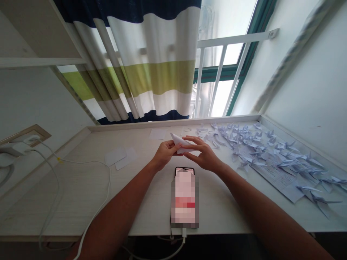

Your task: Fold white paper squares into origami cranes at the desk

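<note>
Forearms, both hands in narrow pinch on paper

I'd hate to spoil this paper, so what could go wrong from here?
The paper is held in the left hand and right hand, so uneven pressure might crease it. The white cable runs beside the left forearm and could snag. The phone lies near the table's front edge and might get knocked off.
</note>
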A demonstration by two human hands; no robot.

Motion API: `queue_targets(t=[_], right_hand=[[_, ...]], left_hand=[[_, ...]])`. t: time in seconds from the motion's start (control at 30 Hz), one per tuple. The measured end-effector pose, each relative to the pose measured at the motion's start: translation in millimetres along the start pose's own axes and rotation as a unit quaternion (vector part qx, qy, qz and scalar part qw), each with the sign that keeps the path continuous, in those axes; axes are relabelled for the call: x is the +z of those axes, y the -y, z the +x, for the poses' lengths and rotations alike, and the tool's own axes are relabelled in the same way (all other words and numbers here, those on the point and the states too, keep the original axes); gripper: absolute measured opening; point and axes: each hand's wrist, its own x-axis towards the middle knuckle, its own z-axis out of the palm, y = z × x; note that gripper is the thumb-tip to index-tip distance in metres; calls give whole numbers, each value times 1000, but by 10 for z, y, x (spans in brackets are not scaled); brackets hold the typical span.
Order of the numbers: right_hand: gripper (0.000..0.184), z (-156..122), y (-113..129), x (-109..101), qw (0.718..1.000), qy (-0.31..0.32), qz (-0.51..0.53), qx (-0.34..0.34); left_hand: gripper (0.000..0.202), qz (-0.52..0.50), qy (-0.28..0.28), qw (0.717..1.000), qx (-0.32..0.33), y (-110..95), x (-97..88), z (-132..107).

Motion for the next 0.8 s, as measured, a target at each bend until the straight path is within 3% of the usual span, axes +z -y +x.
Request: queue_targets(t=[0.13, 0.23, 0.37, 0.57, 0.8], right_hand=[[27, 26, 17, -28, 987, -43, 105, 118], [33, 44, -32, -47, 971, -29, 161, 173], [34, 49, -90, -42, 956, -3, 207, 208], [42, 45, -109, 1, 941, -24, 230, 246], [45, 35, -132, -19, 921, 3, 289, 260]], left_hand=[[49, 18, 7, 1000, 11, -4, -3, 1], [49, 49, 9, 999, 19, -8, -13, 5], [48, 87, 3, 996, 26, -10, -17, -1], [45, 99, 19, 995, 11, -43, -12, -27], [44, 51, -4, 999, -2, -44, -27, -17]])
